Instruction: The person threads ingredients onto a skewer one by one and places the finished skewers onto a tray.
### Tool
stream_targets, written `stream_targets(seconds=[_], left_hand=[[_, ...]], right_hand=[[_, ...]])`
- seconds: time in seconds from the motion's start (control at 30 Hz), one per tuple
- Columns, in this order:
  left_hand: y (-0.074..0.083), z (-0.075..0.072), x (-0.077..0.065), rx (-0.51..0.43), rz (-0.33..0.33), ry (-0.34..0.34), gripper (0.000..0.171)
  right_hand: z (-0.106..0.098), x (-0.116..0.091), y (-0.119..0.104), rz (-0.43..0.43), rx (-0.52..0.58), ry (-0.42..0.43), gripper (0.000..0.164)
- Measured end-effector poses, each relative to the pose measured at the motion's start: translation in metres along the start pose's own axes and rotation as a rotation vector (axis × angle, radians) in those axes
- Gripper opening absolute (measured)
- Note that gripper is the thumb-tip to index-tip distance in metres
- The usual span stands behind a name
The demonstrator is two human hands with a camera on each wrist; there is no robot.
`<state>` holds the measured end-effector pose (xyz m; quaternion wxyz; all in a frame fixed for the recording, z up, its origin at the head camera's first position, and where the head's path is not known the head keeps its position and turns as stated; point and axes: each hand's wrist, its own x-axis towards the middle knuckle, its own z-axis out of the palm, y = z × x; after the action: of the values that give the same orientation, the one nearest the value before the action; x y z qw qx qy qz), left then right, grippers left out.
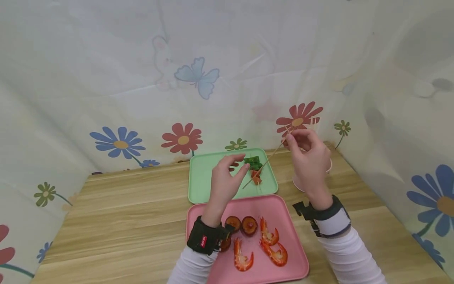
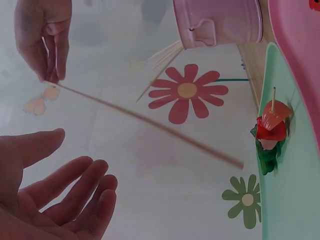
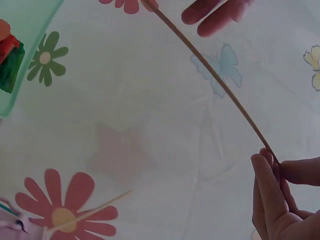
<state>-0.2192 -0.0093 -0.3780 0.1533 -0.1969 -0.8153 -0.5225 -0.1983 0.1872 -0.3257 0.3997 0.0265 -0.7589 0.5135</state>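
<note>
My right hand [image 1: 312, 163] pinches a thin wooden skewer [image 1: 270, 157] at one end, between thumb and fingertips. The bare stick slants down to the left, its other end above the green tray [image 1: 202, 177]. Fingers parted and holding nothing, my left hand [image 1: 226, 179] is raised beside the stick's lower part. In the left wrist view a gap separates that hand from the skewer [image 2: 150, 120]. Threaded food [image 2: 272, 127], green and orange-red pieces on another stick, lies on the green tray's right side.
Nearer to me, a pink tray [image 1: 296, 256] bears shrimps [image 1: 242, 258] and mushrooms [image 1: 249, 226], one partly behind the left wrist. A pink bucket [image 2: 222, 25] with more sticks [image 2: 165, 62] stands behind the right hand. A patterned curtain [image 1: 230, 98] borders the wooden table [image 1: 131, 221].
</note>
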Motion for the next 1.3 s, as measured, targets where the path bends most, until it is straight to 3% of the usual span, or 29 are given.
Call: stream_targets(seconds=[0.23, 0.57, 0.9, 1.07, 1.3], left_hand=[[0.007, 0.010, -0.003, -0.001, 0.024, -0.069, 0.029], [0.010, 0.019, -0.007, 0.035, 0.025, -0.107, 0.015], [0.007, 0.020, -0.009, 0.035, 0.029, -0.102, 0.012], [0.007, 0.020, -0.010, -0.028, 0.049, -0.040, 0.014], [0.016, 0.013, -0.008, -0.284, 0.020, 0.141, 0.017]], right_hand=[[0.005, -0.012, 0.011, 0.146, 0.255, -0.118, 0.022], [0.011, -0.025, 0.020, 0.229, 0.323, -0.153, 0.021], [0.012, -0.030, 0.024, 0.230, 0.320, -0.156, 0.022], [0.011, -0.029, 0.024, 0.204, 0.316, -0.196, 0.027], [0.005, -0.032, 0.030, 0.167, 0.242, -0.360, 0.029]])
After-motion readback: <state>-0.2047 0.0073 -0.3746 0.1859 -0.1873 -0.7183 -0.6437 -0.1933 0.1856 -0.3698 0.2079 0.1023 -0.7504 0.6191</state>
